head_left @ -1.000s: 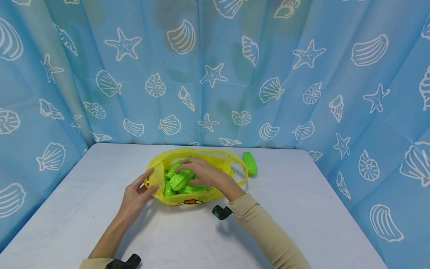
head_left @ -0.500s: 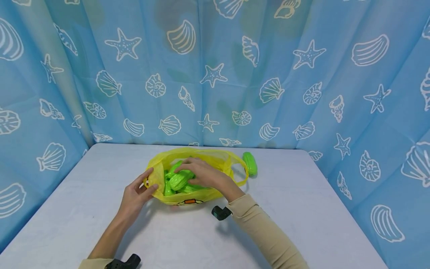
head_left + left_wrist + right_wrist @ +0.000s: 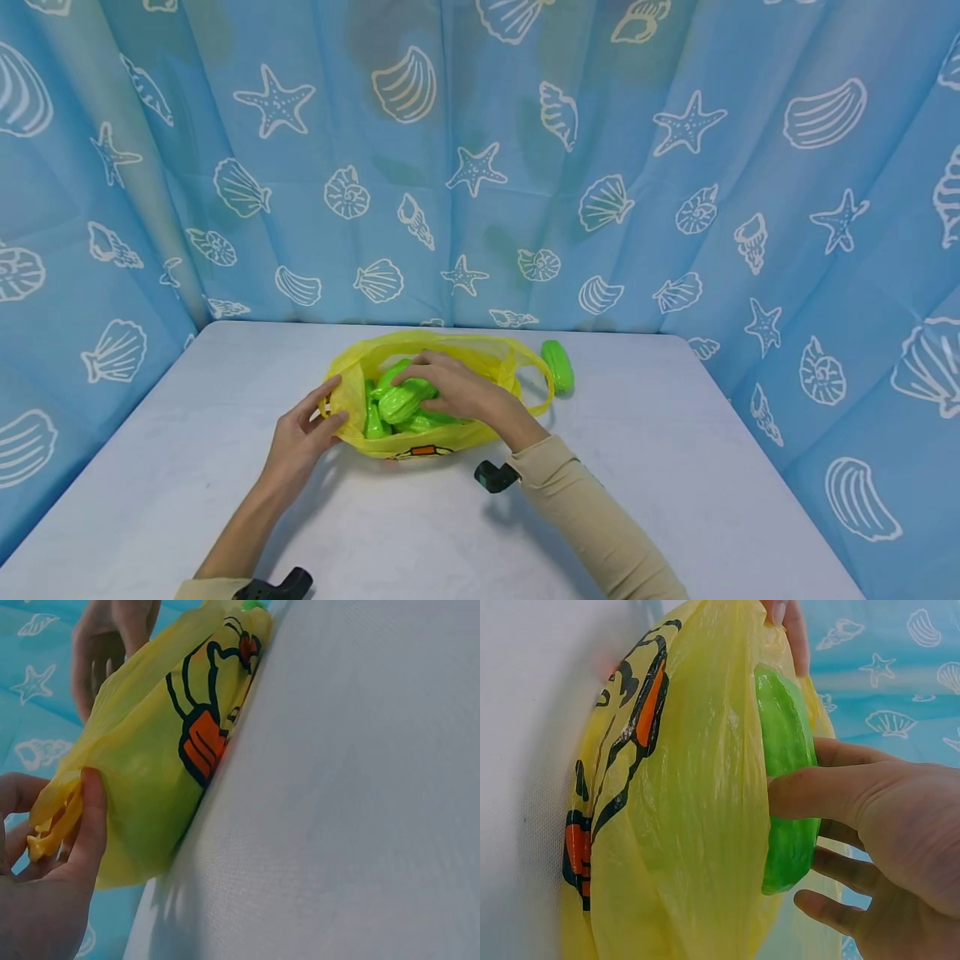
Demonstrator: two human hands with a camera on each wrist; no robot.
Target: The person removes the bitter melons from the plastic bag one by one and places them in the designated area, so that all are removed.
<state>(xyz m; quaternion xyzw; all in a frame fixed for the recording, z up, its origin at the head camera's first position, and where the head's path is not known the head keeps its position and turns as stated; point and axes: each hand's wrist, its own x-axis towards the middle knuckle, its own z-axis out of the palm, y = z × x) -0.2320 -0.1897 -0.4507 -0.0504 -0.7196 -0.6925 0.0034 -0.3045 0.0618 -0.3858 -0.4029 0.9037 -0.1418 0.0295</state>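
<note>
A yellow plastic bag (image 3: 480,354) with a black and orange print lies with its mouth spread upward. Inside are several bright green, glossy toy vegetables (image 3: 375,423). My left hand (image 3: 296,446) pinches the bag's left rim and handle between thumb and fingers, plain in the left wrist view on the yellow film (image 3: 135,802). My right hand (image 3: 457,387) reaches into the mouth. In the right wrist view its thumb lies on the near side of a ridged, oblong green toy vegetable (image 3: 789,847), with other fingers behind it. The bag's side partly hides this piece.
One more green toy vegetable (image 3: 557,367) lies outside the bag on the white table (image 3: 637,467), beyond the right handle loop (image 3: 546,392). A blue curtain (image 3: 480,225) with a white shell print hangs behind the table and along both sides.
My left hand and the bag's left rim have shifted very slightly left. The green piece under my right hand has turned a little; the right hand stays almost in place.
</note>
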